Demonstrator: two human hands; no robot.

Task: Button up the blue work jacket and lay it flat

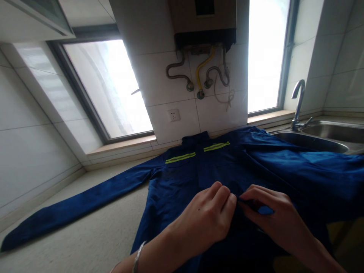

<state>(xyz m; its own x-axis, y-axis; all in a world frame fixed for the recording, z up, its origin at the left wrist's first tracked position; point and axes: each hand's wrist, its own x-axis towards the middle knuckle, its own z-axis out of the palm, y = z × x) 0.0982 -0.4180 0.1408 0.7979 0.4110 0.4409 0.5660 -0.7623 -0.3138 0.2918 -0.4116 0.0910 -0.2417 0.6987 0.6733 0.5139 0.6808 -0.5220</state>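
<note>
Left hand [206, 220]: fingers curled tight, pinching the front edge of a blue work jacket [182, 178]. Right hand [274, 216]: fingertips closed on the same cloth, touching the left. Jacket: matte woven fabric, yellow reflective stripes [180, 157], spread flat on a speckled counter [85, 235]. Steel sink [313, 142]: contents hidden.

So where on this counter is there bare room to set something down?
Bare counter lies in front of the jacket's outstretched sleeve, left of the left hand. Another strip runs between sleeve and window sill. Right of centre, the jacket, right hand and sink crowd it.
</note>
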